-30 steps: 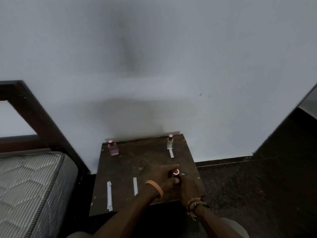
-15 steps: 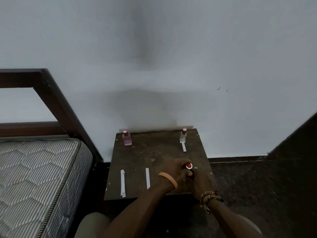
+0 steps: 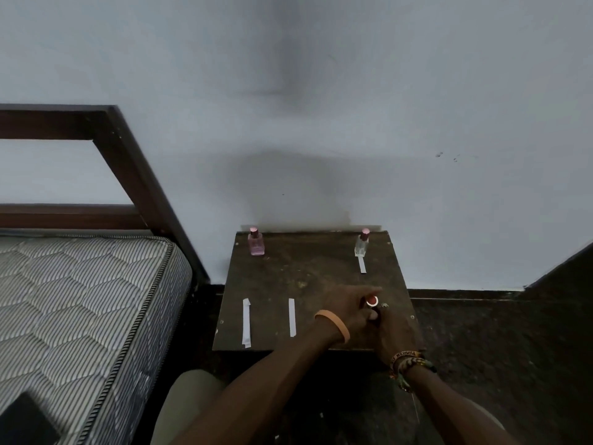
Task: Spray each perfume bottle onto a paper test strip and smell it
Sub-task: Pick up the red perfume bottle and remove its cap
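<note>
On the small dark table (image 3: 282,284), both of my hands meet at the front right around a dark perfume bottle with a red cap (image 3: 372,300). My left hand (image 3: 345,306), with an orange wristband, wraps the bottle from the left. My right hand (image 3: 393,332), with beaded bracelets, holds it from the right and below. A pink bottle (image 3: 256,244) stands at the back left. At the back right stands a clear bottle with a pink cap (image 3: 362,244), a paper strip (image 3: 362,264) just in front of it. Two more strips (image 3: 246,322) (image 3: 292,317) lie front left.
A mattress (image 3: 80,316) on a dark wooden bed frame (image 3: 134,168) lies close to the table's left. A pale wall (image 3: 321,123) rises right behind the table. Dark floor (image 3: 497,348) stretches to the right. My knees show below the table edge.
My head has shifted, so the table sits more to the right and larger in view. Both hands stay together on the red-capped bottle at the table's front right.
</note>
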Available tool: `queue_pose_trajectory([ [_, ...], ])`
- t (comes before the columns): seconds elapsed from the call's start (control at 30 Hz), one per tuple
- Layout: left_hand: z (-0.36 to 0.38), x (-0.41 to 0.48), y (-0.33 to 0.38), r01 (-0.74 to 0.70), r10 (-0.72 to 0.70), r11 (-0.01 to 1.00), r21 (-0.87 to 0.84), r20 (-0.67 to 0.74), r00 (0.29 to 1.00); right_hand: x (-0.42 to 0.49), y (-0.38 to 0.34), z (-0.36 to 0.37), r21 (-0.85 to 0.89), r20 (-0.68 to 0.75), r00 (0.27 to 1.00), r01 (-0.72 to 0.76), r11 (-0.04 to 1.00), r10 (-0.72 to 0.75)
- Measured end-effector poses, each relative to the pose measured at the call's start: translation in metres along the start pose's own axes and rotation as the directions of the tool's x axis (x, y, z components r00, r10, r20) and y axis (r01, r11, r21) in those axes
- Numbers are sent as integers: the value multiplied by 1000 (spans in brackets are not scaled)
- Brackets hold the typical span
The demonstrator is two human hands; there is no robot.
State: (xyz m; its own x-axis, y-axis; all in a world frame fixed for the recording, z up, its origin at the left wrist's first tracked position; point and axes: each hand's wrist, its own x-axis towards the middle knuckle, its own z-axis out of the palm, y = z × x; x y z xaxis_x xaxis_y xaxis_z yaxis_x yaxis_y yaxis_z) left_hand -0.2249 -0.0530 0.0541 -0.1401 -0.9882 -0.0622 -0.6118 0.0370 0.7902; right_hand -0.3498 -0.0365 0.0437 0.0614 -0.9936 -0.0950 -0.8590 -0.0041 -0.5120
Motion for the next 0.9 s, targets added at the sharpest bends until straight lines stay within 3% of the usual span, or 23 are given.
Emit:
queue_pose_trajectory([
  [0.4,2,-3,-2,-43,43,999,-12,-24,999,2,3,3,5,11,1000,-5,1000,5],
  [0.6,2,-2,-2,-1,1,1000,0,-138,990,2,0,-3,-48,-23,998,57,997,-58],
  [0.77,4,-3,-7,-37,38,999,14,-62,997,1,2,2,-14,-35,998,44,999,-45],
  [0.9,1,-1,-7,6,-6,1000,-3,-116,993,5,3,2,-11,18,1000,25,1000,-25],
])
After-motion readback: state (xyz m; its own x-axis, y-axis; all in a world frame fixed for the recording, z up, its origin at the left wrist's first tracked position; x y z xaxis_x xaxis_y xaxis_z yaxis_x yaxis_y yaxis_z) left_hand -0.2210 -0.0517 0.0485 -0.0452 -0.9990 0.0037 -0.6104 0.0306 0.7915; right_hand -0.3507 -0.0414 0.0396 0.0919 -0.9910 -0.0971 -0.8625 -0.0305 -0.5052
